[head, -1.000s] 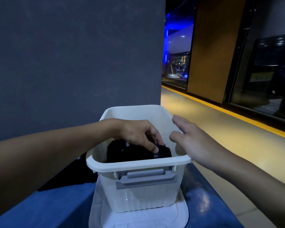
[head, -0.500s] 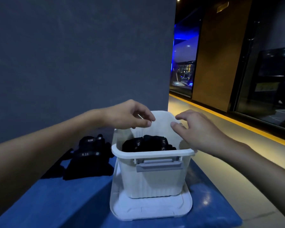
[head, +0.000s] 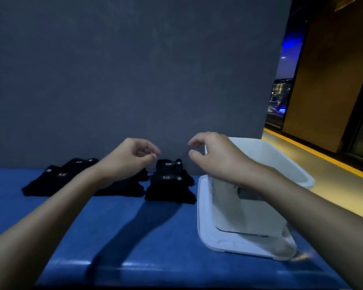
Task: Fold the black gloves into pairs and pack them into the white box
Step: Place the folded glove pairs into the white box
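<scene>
Blue table [head: 134, 237] bears black gloves [head: 168, 185] beside white box [head: 270, 155], contents hidden; left hand [head: 130, 162], right hand [head: 216, 158] loosely curled, empty.

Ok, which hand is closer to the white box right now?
Right. The right hand hovers at the rim of the white box; the left hand is farther left, over the black gloves.

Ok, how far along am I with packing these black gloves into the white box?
Done: a moment ago one folded pair lay in the white box; its inside is hidden now. In hand: nothing, the left hand and right hand hover empty above the glove stack beside the box. Left: that stack, the middle pile and the far-left pile on the blue table, all unpacked.
</scene>
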